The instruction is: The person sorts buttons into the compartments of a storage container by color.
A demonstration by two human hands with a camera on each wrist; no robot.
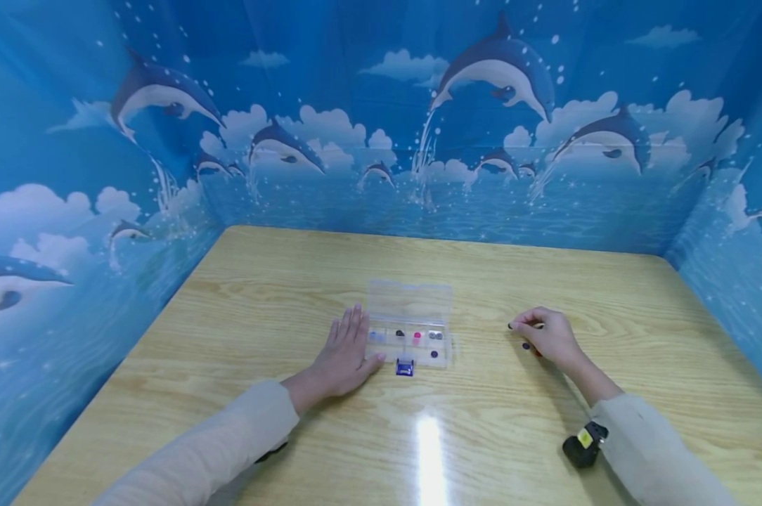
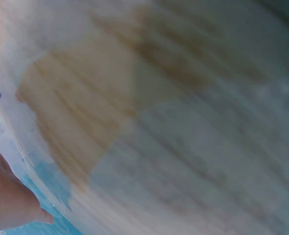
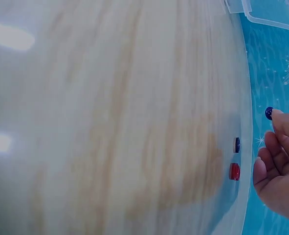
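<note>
A clear plastic compartment box lies on the table, its transparent lid raised at the back. Several small buttons sit in its compartments, among them a pink button and a dark button. My left hand rests with straight fingers along the box's left side. To the right of the box, my right hand pinches a dark blue button between thumb and fingertips. Below that hand, another dark blue button and a red button are on the table.
A small blue rectangular piece is at the box's front edge. The wooden table meets a dolphin-printed blue curtain at the back and sides. A black device hangs at the right wrist.
</note>
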